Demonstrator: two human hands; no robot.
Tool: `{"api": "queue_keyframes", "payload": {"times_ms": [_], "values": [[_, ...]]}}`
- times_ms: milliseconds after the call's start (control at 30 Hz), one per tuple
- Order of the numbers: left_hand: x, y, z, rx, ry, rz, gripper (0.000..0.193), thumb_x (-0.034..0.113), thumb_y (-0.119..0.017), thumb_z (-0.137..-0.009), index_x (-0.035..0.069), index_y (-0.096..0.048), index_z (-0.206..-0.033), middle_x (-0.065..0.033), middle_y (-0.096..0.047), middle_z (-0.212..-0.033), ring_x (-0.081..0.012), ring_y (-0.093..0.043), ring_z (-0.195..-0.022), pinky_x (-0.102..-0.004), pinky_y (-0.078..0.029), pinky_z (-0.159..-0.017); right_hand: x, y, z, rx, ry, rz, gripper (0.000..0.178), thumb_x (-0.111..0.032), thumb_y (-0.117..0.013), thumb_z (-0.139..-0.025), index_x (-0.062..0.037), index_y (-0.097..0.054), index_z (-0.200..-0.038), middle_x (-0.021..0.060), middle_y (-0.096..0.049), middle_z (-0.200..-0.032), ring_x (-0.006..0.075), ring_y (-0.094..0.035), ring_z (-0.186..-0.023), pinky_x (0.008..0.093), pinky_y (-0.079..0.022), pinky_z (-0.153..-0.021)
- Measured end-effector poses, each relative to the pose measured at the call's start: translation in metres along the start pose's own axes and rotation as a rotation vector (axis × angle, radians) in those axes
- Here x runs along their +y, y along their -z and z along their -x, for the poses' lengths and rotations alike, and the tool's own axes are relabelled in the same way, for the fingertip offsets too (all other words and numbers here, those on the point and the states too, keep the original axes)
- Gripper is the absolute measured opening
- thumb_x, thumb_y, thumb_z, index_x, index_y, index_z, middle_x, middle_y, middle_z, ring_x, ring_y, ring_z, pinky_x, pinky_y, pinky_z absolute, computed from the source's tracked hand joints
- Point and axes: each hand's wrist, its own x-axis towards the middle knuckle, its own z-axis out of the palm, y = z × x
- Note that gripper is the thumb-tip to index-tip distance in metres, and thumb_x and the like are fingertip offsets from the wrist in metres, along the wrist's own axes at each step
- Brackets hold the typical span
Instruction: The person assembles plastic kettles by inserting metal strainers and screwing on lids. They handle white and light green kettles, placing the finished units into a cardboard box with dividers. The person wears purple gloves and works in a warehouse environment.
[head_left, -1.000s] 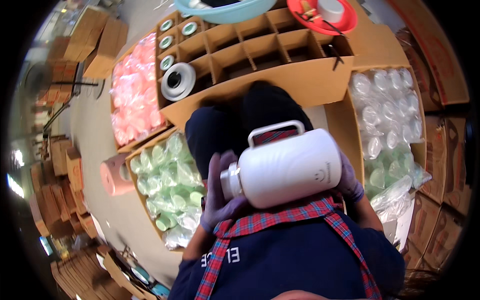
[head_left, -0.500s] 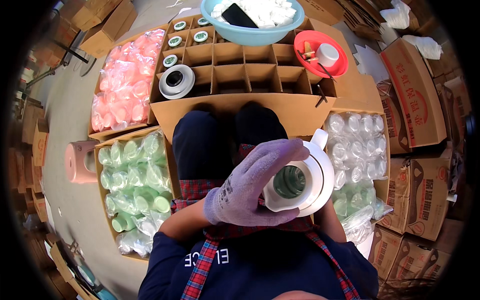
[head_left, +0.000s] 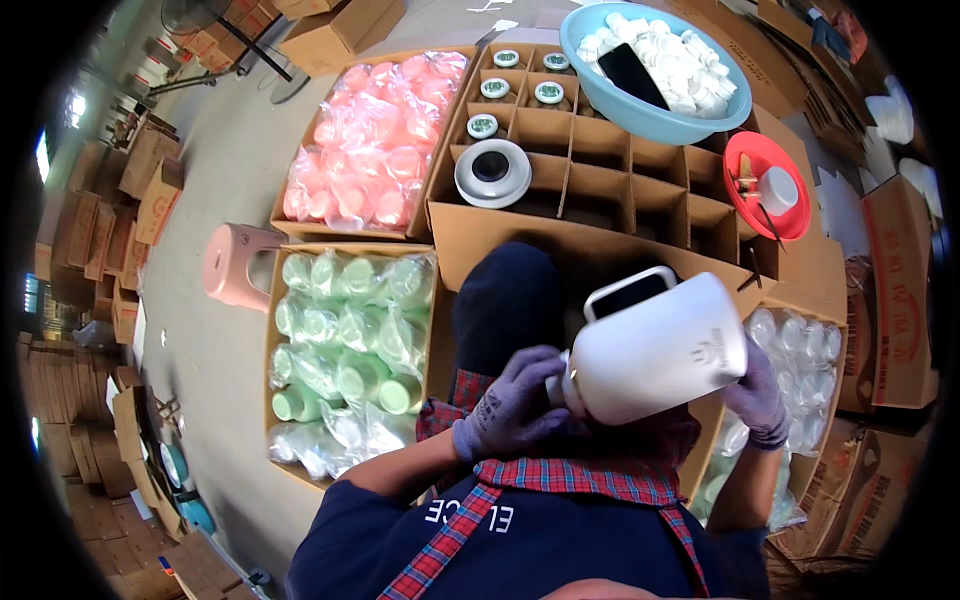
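Note:
A white insulated jug (head_left: 655, 345) lies on its side over my lap, its loop handle toward the far side. My left hand (head_left: 515, 405), in a pale purple glove, closes around the neck end, which it mostly hides. At the jug's base, my right hand (head_left: 758, 395), also gloved, supports it with curled fingers. Beyond the jug stands a divided carton (head_left: 480, 222), with a round grey-white lid with a black centre (head_left: 492, 172) resting on its near left corner. Several bottles with green-and-white tops (head_left: 495, 89) stand in the carton's left cells.
A blue basin (head_left: 735, 112) of small white parts, with a black phone on top, and a red bowl (head_left: 785, 222) rest on the carton. Bagged pink parts (head_left: 375, 140) and green parts (head_left: 350, 330) fill boxes to the left. Bagged clear parts (head_left: 800, 340) are right. A pink jug (head_left: 235, 265) stands on the floor.
The jug has tipped from mouth-up to lying sideways, mouth end to the left. My left hand has moved from over the mouth to the neck; my right hand now shows at the base.

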Motion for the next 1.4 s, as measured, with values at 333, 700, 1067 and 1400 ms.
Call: {"api": "queue_keyframes", "payload": {"times_ms": [333,700,1067,1400], "values": [[-0.169,0.135,-0.194,0.295,1.002,-0.911,0.088,0.074,-0.062,-0.08,-0.002,-0.062,-0.125,-0.0255,-0.04,-0.152,-0.047,-0.022,-0.146,-0.0581,-0.015,-0.12,-0.068,-0.066,-0.165,-0.544,0.024,0.685,0.059,-0.059,-0.054,-0.096,-0.0051,-0.073,-0.079,0.0185,-0.067,-0.068,0.0378,-0.069,-0.069,0.046,-0.056,-0.069],[-0.034,0.045,-0.167,-0.217,0.044,0.419,0.073,0.011,-0.089,-0.075,-0.002,-0.055,-0.138,-0.0141,-0.066,-0.125,-0.0232,-0.064,-0.115,-0.0335,-0.049,-0.099,0.052,-0.048,-0.135,0.018,-0.033,-0.603,0.063,-0.049,-0.052,-0.104,0.0022,-0.054,-0.14,0.017,-0.062,-0.132,0.0248,-0.056,-0.127,0.0363,-0.043,-0.109],[-0.013,0.061,-0.175,-0.423,-0.272,0.271,0.039,0.034,-0.063,-0.099,0.001,-0.073,-0.117,-0.0211,-0.069,-0.122,-0.0403,-0.062,-0.121,-0.0565,-0.03,-0.115,0.06,-0.049,-0.119,0.069,0.506,-0.465,0.029,-0.031,-0.073,-0.092,-0.006,-0.078,-0.106,0.013,-0.073,-0.111,0.029,-0.066,-0.111,0.052,-0.036,-0.116],[-0.03,0.044,-0.145,-0.284,-0.16,0.156,0.069,0.059,-0.035,-0.102,0.004,-0.075,-0.115,-0.0196,-0.068,-0.128,-0.0429,-0.056,-0.13,-0.0574,-0.015,-0.121,0.048,-0.05,-0.109,0.055,0.509,-0.174,0.036,-0.037,-0.067,-0.094,-0.0059,-0.071,-0.114,0.0129,-0.069,-0.117,0.0309,-0.064,-0.112,0.0521,-0.039,-0.113]]}}
